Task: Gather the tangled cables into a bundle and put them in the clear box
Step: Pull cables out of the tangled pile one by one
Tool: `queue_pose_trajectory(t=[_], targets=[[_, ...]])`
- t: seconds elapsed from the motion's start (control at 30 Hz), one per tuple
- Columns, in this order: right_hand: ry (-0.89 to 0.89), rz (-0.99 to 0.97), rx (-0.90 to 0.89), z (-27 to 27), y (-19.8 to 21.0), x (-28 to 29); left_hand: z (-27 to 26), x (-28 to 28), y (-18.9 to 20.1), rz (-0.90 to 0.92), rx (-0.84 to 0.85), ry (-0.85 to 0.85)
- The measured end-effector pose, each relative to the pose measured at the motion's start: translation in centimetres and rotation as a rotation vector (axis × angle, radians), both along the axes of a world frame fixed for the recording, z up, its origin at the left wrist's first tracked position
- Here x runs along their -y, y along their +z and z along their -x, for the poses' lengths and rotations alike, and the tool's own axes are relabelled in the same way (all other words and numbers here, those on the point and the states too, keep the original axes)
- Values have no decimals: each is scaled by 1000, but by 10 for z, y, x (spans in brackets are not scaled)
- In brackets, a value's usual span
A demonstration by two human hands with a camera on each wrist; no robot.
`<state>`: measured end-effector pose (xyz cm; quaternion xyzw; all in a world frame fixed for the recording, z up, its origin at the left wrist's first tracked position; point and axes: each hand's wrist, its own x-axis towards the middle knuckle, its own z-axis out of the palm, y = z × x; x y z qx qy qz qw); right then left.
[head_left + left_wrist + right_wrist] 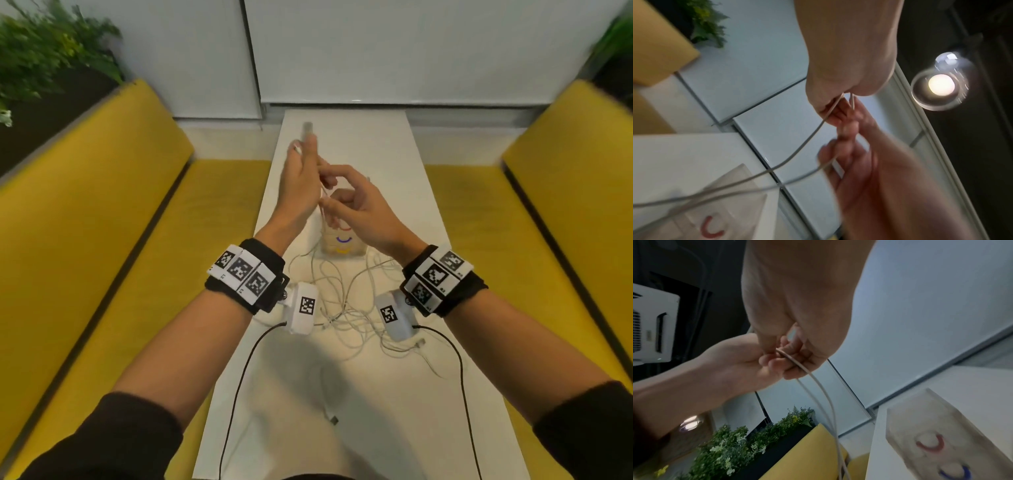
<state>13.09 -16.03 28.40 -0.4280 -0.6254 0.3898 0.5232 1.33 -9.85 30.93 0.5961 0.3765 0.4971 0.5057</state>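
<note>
- A white counter (394,394) runs away down the middle
- Yellow bench seats flank it, one on the left (102,240) and one on the right (548,240)
- Green plants (51,51) stand at the far left
- A round lit lamp (941,84) hangs overhead
- White wall panels (411,51) close the far end

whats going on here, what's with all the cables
A person is sorting a tangle of white cables on a white table. Both hands are raised above it: the left hand grips a few strands, and the right hand pinches the same strands just beside it. Most of the tangle lies loose on the table. The clear box stands behind it, and no cable is visibly inside yet.
</note>
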Motion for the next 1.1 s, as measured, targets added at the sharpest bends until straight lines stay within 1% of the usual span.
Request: queue_pose_trajectory(t=[0.1, 0.17, 0.23, 0.3, 0.37, 0.5, 0.57, 0.67, 0.7, 0.77, 0.8, 0.87, 0.93, 0.97, 1.0, 1.03, 1.1], targets=[[-36, 28, -24, 1, -8, 8, 5, -6, 11, 73, 194, 14], [-48, 70, 30, 0, -19, 7, 12, -14, 17, 169, 285, 20], [-65, 154, 77, -8, -38, 7, 26, -24, 26, 223, 367, 79], [-107, 261, 120, -23, -63, 10, 44, -33, 43, 228, 466, 121], [-159, 339, 212, -41, -88, 18, 64, -42, 62, 222, 564, 135], [-206, 428, 471, -65, -129, 33, 87, -52, 78, 179, 620, 154], [-180, 507, 592, -75, -145, 38, 91, -53, 80, 168, 663, 151], [-7, 716, 598, -79, -148, 43, 91, -50, 77, 201, 653, 121], [45, 785, 570, -80, -147, 43, 90, -49, 74, 229, 632, 97], [68, 905, 438, -81, -140, 39, 87, -47, 67, 299, 582, 8], [64, 909, 346, -80, -133, 36, 85, -45, 62, 336, 561, -47], [11, 802, 160, -74, -118, 24, 82, -40, 52, 413, 536, -166], [-93, 649, 85, -61, -108, 5, 79, -32, 42, 492, 506, -293], [-143, 565, 135, -52, -107, -8, 78, -28, 36, 530, 480, -357], [-167, 492, 238, -41, -110, -22, 78, -24, 30, 561, 446, -417], [-161, 445, 375, -30, -114, -35, 79, -21, 22, 587, 408, -468], [-79, 426, 615, -5, -125, -57, 85, -16, 4, 649, 339, -555]])
